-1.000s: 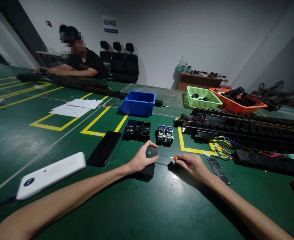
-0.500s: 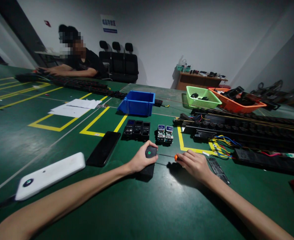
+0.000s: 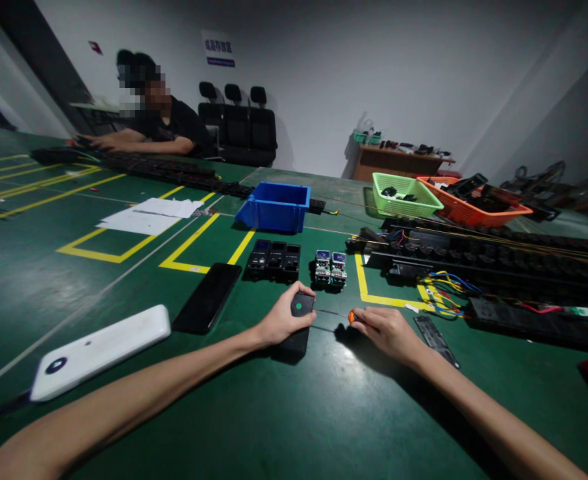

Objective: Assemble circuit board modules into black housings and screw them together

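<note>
My left hand (image 3: 285,316) is closed around a black rectangular box (image 3: 297,341) with a green dot on its upper part, propped on the green table. In my right hand (image 3: 387,330) is a screwdriver (image 3: 351,317) with an orange-tipped handle, its thin shaft pointing left. The shaft's end reaches the right side of the black box; the exact contact point is too small to make out. Beyond the box stand several black housings (image 3: 275,259) in a row and two small circuit-board modules (image 3: 331,268). A thin black plate (image 3: 436,341) lies right of my right hand.
A black phone (image 3: 207,297) and a white handheld device (image 3: 101,352) lie to the left. Behind are a blue bin (image 3: 275,207), a green basket (image 3: 407,195) and an orange basket (image 3: 474,207). Long black wired assemblies (image 3: 489,257) occupy the right. A person (image 3: 167,123) sits across the table.
My right hand and the screwdriver handle have dipped slightly, and the hand has turned a little. My left hand and the black box stay in place.
</note>
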The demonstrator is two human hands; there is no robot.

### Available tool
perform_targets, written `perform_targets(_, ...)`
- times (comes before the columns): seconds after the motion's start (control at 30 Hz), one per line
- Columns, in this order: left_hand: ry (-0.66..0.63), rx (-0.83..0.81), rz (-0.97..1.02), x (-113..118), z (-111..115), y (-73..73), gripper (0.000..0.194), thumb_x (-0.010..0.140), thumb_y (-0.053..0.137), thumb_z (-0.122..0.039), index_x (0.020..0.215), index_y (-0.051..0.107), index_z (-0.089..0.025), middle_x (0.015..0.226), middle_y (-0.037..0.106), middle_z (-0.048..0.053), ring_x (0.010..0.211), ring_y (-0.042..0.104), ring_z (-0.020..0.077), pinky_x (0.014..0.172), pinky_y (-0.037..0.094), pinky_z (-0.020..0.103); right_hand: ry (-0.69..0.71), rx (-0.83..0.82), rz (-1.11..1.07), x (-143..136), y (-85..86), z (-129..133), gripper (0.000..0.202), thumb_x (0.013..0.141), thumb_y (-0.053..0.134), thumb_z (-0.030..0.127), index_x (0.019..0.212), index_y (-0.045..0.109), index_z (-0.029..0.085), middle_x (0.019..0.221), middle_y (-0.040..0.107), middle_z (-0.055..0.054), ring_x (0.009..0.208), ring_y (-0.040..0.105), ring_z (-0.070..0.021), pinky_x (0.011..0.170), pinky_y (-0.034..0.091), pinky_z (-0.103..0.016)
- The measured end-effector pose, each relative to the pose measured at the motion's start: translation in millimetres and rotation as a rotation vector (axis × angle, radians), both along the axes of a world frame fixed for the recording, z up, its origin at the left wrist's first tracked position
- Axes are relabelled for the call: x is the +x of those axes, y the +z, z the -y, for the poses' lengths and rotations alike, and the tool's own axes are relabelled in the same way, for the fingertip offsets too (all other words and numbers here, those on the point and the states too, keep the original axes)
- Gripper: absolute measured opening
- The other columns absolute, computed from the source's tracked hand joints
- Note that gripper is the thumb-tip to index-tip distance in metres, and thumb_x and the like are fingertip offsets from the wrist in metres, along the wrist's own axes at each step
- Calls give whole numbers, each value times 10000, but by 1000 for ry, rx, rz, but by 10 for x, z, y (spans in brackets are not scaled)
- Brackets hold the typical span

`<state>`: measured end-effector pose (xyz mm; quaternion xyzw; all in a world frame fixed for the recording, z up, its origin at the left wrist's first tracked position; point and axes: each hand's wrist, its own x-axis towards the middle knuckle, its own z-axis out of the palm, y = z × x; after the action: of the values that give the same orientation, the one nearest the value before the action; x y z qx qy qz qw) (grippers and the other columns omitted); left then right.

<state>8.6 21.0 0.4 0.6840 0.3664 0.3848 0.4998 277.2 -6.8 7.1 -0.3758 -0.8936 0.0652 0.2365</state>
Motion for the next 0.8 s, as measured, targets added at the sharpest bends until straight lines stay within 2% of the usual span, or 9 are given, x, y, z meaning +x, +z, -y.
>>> perform_targets(0.23,-9,0,6,-2,10,38,325,759,668,-249,1024,493,-177,990,582,31,849,604,165,790,474,304,-31,-330,-104,-83,165,35,367,974,424,386,806,651,152,668,600,-18,584,512,-124,564,354,-238)
perform_targets(0.37,-6,-5,9,4,10,41,323,753,669,-244,1018,497,-177,988,584,30,843,605,163,784,473,300,-55,-397,-111,-105,241,47,393,971,420,403,766,644,152,629,578,1,556,484,-115,537,334,-235)
perform_targets(0.47,-4,6,2,5,4,40,323,755,669,-249,1020,498,-178,982,584,28,850,603,164,791,471,301,-63,-362,-94,-104,234,49,321,958,453,378,844,659,159,697,634,-15,601,538,-126,572,375,-239)
perform_targets(0.6,6,32,-21,2,0,31,315,756,668,-247,1014,503,-177,989,580,31,859,601,168,806,468,311,-116,-249,-121,-80,131,44,173,866,600,312,954,606,163,797,661,-40,672,593,-148,612,432,-246)
perform_targets(0.7,8,30,-17,1,1,21,318,754,670,-246,1014,500,-179,987,580,32,857,602,171,801,470,314,-105,-139,-114,-42,50,24,100,865,605,262,893,579,170,799,657,-47,675,594,-147,612,435,-244)
perform_targets(0.8,1,14,-10,1,4,21,319,756,670,-253,1014,496,-181,987,581,32,853,604,171,793,472,312,-54,3,-45,-5,28,0,112,908,569,275,872,602,174,795,659,-56,692,588,-153,625,421,-250)
